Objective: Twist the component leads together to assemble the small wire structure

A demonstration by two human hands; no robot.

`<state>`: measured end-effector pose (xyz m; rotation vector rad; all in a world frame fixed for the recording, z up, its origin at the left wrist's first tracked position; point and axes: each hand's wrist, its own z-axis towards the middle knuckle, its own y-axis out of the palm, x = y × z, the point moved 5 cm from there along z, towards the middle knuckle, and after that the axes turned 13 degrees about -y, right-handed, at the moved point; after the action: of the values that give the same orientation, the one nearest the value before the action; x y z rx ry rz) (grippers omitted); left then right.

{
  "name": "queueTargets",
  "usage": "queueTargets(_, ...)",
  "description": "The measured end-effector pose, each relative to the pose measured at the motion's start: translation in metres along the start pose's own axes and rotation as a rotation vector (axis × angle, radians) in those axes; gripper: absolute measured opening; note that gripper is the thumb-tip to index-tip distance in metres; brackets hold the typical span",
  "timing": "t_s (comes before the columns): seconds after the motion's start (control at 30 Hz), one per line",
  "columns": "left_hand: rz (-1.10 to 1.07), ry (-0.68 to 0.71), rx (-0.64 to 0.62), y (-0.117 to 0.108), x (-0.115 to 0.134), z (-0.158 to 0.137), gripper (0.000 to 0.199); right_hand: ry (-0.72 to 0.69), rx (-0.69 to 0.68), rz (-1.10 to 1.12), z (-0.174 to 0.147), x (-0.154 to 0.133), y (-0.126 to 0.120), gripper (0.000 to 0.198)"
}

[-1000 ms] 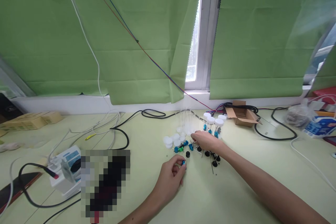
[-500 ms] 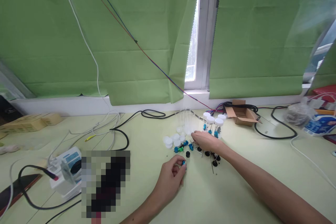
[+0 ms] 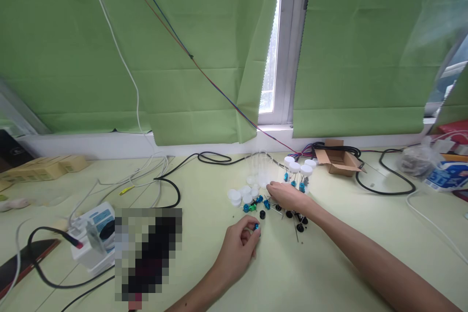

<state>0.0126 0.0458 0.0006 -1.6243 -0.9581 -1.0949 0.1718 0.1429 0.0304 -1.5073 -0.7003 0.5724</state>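
Observation:
My left hand (image 3: 239,243) is closed, with a small shiny blue part (image 3: 257,227) pinched between thumb and fingertips just above the table. Farther forward, my right hand (image 3: 287,195) reaches in with its fingers drawn together. What they grip, if anything, is hidden. Close to it lie a blue piece (image 3: 266,204), a green-and-blue piece (image 3: 250,208) and several black round parts with thin metal rods (image 3: 300,227). A short black cylinder (image 3: 262,214) lies between my hands. White round caps (image 3: 236,198) are grouped to the left, and clear tubes (image 3: 262,170) stand behind.
White-capped clear tubes with blue parts inside (image 3: 306,170) stand behind my right hand. An open cardboard box (image 3: 338,162) is at the back right beside coiled black cable (image 3: 385,191). On the left are a white power strip (image 3: 91,239), loose cords and yellow blocks (image 3: 44,169).
The whole view has shifted slightly. Both hands keep nearly the same place and pose, and the small blue part is still in my left fingers.

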Motion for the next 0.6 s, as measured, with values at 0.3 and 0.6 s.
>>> queueTargets(0.3, 0.011, 0.001, -0.004, 0.0004, -0.0006, 0.0011, 0.023, 0.010, 0.023, 0.015, 0.0003, 0.0020, 0.0008, 0.008)
queueTargets(0.6, 0.010, 0.010, -0.006, 0.0005, 0.0000, 0.0000, 0.023, 0.023, 0.066, 0.045, 0.0005, -0.0020, -0.0023, 0.007)
